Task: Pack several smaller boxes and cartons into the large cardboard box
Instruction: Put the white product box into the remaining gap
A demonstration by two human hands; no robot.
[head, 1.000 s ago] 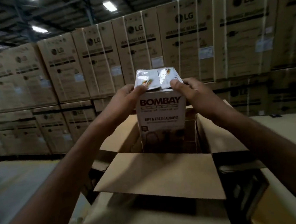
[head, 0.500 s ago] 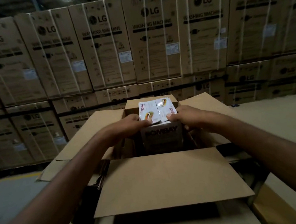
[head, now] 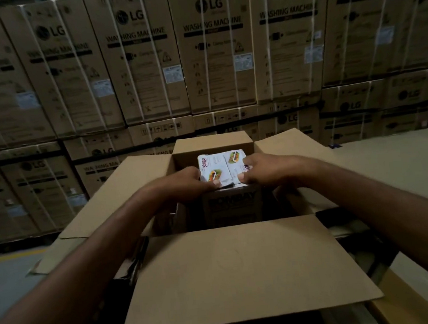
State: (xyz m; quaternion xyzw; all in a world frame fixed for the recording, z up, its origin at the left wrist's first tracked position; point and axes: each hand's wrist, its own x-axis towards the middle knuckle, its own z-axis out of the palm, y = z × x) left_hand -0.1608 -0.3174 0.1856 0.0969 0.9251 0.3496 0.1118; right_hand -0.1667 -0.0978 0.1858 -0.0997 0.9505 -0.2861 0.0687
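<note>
Near flap (head: 240, 270): folded outward toward the wearer at 6 o'clock of the opening. It is judged to be laid flat so that the mouth of the large cardboard box (head: 116, 198) is kept free.

Left hand (head: 180, 182): placed at 9 o'clock of the carton (head: 223, 168). Its fingers (head: 215, 184) are curled round the carton's top edge, with the thumb pressed on the white top.

Right hand (head: 263, 168): set opposite at 3 o'clock, its fingers (head: 242, 176) likewise clamped on the top edge. The two-sided hold is judged to be used so that the carton is kept level and guided straight down.

Carton, place: held in the middle of the opening, with its lower part sunk inside the large box. The base is hidden, so whether it is seated cannot be told.

Carton, pointing: stood upright with the long axis vertical. The white printed top flaps are turned upward, and the dark "BOMBAY" face is turned to 6 o'clock, toward the wearer.

Step in hand: lowering is judged to be nearly done; release is not yet made.

Floor (head: 4, 284): grey, seen at 8 o'clock beside the box.

Washing-machine cartons (head: 215, 56): stacked in strapped rows from 10 to 2 o'clock, well behind the work.
</note>
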